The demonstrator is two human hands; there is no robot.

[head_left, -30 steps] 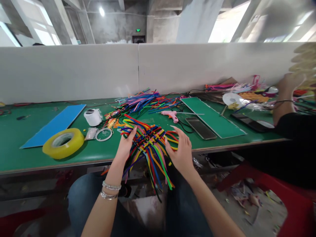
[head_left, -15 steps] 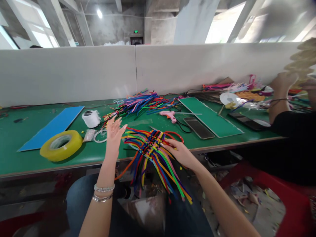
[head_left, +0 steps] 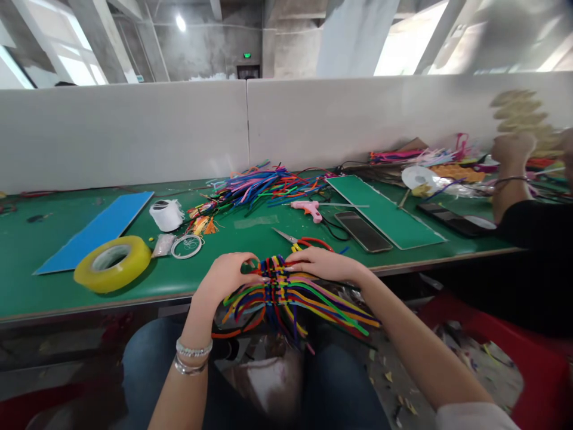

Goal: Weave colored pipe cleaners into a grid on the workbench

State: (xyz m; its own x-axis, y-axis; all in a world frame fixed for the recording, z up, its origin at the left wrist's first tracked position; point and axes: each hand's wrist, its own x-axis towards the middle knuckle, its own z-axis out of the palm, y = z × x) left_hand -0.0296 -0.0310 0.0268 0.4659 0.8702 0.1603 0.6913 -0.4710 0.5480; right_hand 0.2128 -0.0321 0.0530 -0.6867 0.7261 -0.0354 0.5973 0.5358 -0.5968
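A woven mat of many-coloured pipe cleaners [head_left: 281,288] lies over the front edge of the green table [head_left: 54,286], its loose ends hanging toward my lap. My left hand [head_left: 226,276] grips its left side with fingers curled. My right hand [head_left: 323,264] is closed on its upper right side, fingers pressed on the weave. Red-handled scissors [head_left: 304,241] lie just behind my right hand.
A yellow tape roll [head_left: 112,263], blue sheet [head_left: 96,229], white thread spool [head_left: 166,214] and wire ring [head_left: 187,245] sit at left. Loose pipe cleaners [head_left: 264,185], a pink glue gun [head_left: 307,208], a phone [head_left: 362,231] and green sheet [head_left: 385,210] lie behind. Another person's arm [head_left: 510,179] works at right.
My left hand came back from the open reach over the table and closed on the mat. The mat was pulled toward the table edge and turned, uncovering the scissors.
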